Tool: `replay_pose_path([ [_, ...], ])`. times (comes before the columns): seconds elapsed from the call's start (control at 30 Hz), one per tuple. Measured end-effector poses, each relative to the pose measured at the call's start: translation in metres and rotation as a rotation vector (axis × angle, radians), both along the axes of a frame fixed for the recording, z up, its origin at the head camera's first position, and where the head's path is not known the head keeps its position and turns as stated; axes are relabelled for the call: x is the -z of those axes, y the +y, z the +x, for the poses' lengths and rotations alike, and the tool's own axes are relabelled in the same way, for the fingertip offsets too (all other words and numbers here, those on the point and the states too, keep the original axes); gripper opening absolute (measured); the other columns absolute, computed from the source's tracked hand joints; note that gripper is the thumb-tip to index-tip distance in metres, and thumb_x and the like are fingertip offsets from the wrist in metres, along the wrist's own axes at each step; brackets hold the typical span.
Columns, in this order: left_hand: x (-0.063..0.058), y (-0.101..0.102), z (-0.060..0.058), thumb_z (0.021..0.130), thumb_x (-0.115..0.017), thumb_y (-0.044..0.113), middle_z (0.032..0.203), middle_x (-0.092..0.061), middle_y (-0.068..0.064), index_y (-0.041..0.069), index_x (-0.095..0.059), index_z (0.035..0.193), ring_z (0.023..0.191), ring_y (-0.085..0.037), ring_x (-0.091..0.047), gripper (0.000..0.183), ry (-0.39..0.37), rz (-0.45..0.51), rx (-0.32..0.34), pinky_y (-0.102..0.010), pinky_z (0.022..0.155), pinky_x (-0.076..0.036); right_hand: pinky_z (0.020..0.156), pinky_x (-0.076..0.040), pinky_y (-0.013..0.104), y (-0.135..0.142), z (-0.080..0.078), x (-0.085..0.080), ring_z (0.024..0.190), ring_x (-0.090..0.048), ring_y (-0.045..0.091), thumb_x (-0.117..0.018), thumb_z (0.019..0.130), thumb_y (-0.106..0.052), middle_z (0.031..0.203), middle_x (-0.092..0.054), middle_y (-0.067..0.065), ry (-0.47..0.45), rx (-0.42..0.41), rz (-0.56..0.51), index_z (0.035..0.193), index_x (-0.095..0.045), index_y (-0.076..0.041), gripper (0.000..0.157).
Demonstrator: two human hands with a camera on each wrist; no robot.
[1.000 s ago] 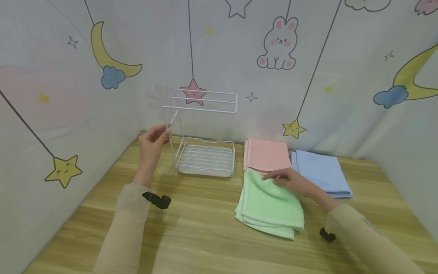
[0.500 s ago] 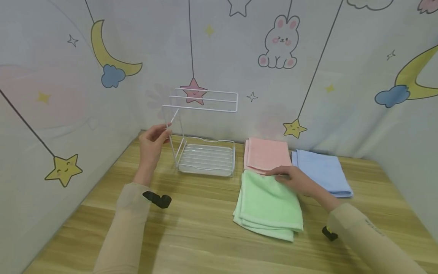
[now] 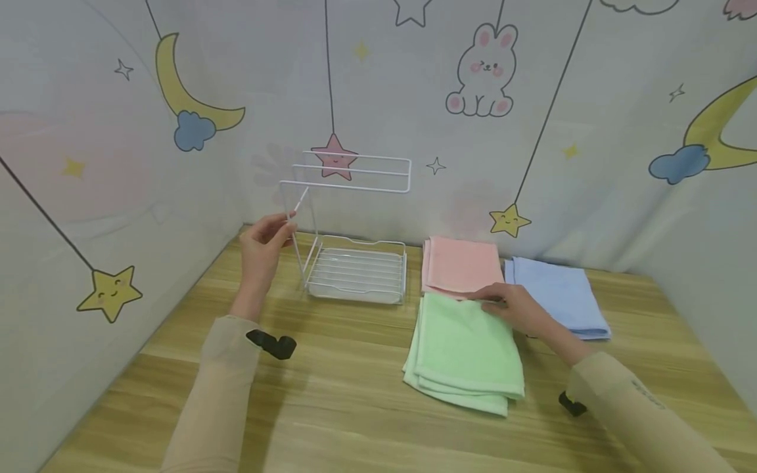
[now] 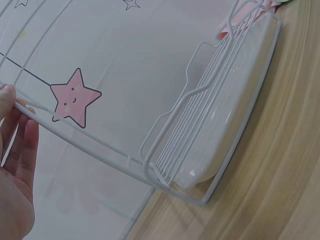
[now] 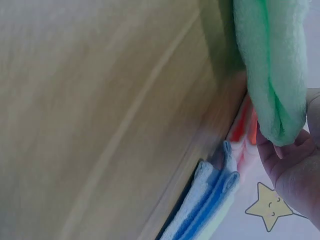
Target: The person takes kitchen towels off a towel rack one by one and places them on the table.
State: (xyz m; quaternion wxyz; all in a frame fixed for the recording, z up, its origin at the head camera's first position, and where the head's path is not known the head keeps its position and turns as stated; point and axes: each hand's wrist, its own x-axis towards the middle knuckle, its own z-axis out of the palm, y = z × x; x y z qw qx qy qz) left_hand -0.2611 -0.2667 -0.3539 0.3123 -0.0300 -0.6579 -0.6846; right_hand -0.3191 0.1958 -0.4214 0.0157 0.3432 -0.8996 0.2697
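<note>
At the left, my left hand [image 3: 260, 253] grips a side post of the white wire rack [image 3: 355, 187], which stands upright. In the left wrist view, my thumb and fingers close round its thin bar [image 4: 82, 144]. My right hand [image 3: 522, 310] pinches the far edge of a folded green towel [image 3: 467, 348], near its right corner. The right wrist view shows the thumb on one face of that towel [image 5: 275, 65] and the fingers on the other. Just beyond the hand lies a folded pink towel [image 3: 464, 263], and to its right a folded blue towel [image 3: 558, 295].
Under the rack's low wire basket sits a white drip tray [image 4: 220, 130]. The wood-grain table [image 3: 331, 394] runs back to a curtain [image 3: 402, 118] printed with moons, stars and a rabbit. Another curtain side [image 3: 53, 217] closes off the left.
My right hand has shifted slightly away and to the right along the green towel's far edge. The towel's bunched upper part has flattened. My left hand and the rack have stayed put.
</note>
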Motion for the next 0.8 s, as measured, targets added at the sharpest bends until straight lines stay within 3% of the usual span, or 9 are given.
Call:
replay_pose_path([
  [0.2,-0.0005,0.0005,0.0002,0.090,-0.069,-0.001,0.093,-0.075,0.017,-0.010,-0.068,0.105,0.073,0.000,-0.068,0.017,0.009,0.002,-0.008,-0.012,0.066,-0.060,0.097,-0.057,0.049,-0.0048,0.0003,0.0034,0.111,-0.067,0.029,-0.065,0.093,-0.002,0.116,-0.074,0.006,-0.051,-0.004,-0.013,0.114,-0.073,-0.016,0.027],
  [0.37,-0.0003,0.0009,0.0002,0.091,-0.068,0.001,0.092,-0.074,0.019,-0.016,-0.063,0.109,0.074,-0.002,-0.068,0.026,0.000,-0.011,-0.004,-0.011,0.067,-0.059,0.097,-0.056,0.049,-0.0088,0.0025,0.0029,0.112,-0.067,0.030,-0.065,0.092,-0.002,0.121,-0.073,0.008,-0.082,-0.003,-0.003,0.113,-0.074,-0.015,0.026],
  [0.63,0.0006,0.0009,-0.0002,0.091,-0.068,0.002,0.092,-0.074,0.020,-0.016,-0.062,0.110,0.074,-0.002,-0.067,0.027,-0.006,-0.016,-0.005,-0.012,0.067,-0.060,0.094,-0.058,0.048,-0.0068,0.0056,0.0004,0.109,-0.068,0.029,-0.066,0.092,-0.004,0.115,-0.074,0.006,-0.011,-0.005,0.015,0.116,-0.073,-0.013,0.026],
  [0.8,-0.0004,0.0012,0.0005,0.091,-0.068,0.001,0.092,-0.074,0.021,-0.018,-0.061,0.110,0.074,-0.003,-0.068,0.028,0.002,-0.019,-0.008,-0.011,0.067,-0.059,0.089,-0.060,0.044,-0.0028,0.0065,-0.0026,0.105,-0.069,0.026,-0.068,0.092,-0.008,0.112,-0.074,0.004,-0.017,0.008,0.020,0.116,-0.073,-0.016,0.026],
])
